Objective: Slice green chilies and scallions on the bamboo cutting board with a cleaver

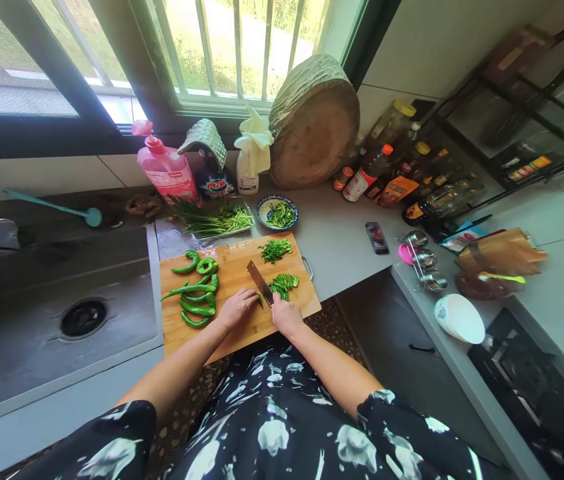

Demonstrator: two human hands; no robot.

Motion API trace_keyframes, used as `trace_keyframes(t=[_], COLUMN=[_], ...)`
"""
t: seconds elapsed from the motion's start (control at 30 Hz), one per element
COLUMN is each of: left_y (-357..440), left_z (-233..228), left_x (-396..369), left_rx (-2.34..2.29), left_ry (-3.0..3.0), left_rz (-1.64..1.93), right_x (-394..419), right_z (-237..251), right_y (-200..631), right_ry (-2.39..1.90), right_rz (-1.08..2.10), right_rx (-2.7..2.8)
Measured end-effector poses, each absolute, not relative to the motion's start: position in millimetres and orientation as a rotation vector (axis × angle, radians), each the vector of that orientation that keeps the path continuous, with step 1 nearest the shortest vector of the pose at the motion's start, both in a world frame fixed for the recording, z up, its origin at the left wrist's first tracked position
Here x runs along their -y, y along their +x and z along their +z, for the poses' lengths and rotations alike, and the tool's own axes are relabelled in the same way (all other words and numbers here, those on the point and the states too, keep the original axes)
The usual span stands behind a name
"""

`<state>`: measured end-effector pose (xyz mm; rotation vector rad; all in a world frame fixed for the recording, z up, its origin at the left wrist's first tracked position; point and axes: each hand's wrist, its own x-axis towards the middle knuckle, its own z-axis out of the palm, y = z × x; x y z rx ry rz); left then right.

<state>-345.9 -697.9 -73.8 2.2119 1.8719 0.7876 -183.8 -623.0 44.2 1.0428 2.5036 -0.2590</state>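
Note:
My right hand (287,316) grips the handle of a kitchen knife (259,280), its blade pointing away from me over the wooden cutting board (242,257). Left of the blade, my left hand (237,309) has its fingers closed around a green chili pepper (261,301), of which only the end shows. Sliced green pepper (285,283) lies just right of the knife, partly behind it. Further back on the board sits a pile of chopped greens (276,251). Several whole green peppers (199,297) are grouped on the board's left side.
A sink (152,287) adjoins the board on the left. Behind it stand a tray of green stalks (222,220), a patterned bowl (261,213) holding greens, a pink pump bottle (169,175) and a round wooden block (317,137). Sauce bottles (365,177) and a white bowl (457,319) are right.

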Motion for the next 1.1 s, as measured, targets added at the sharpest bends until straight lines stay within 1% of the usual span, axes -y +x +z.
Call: trace_keyframes(t=[0.17,0.4,0.53,0.77,1.1], left_y=[-344,-346,-348,-347,-347], left_z=[-80,-87,-88,-84,-81], left_x=[699,699,700,701,701], left_rx=[-1.886,-1.876,-1.869,-1.840,-1.910], left_ry=[2.193,2.166,2.151,2.176,2.108], left_rz=[0.822,0.848,0.860,0.895,0.955], right_x=[628,637,639,632,633], right_z=[41,49,45,28,34], right_y=[-187,-184,-180,-197,-190], right_ry=[1.044,1.001,1.002,1.097,1.083], right_rz=[-0.276,-0.257,-0.306,-0.370,-0.318], right_rx=[-2.556,-2.540,-2.535,-2.525,-2.549])
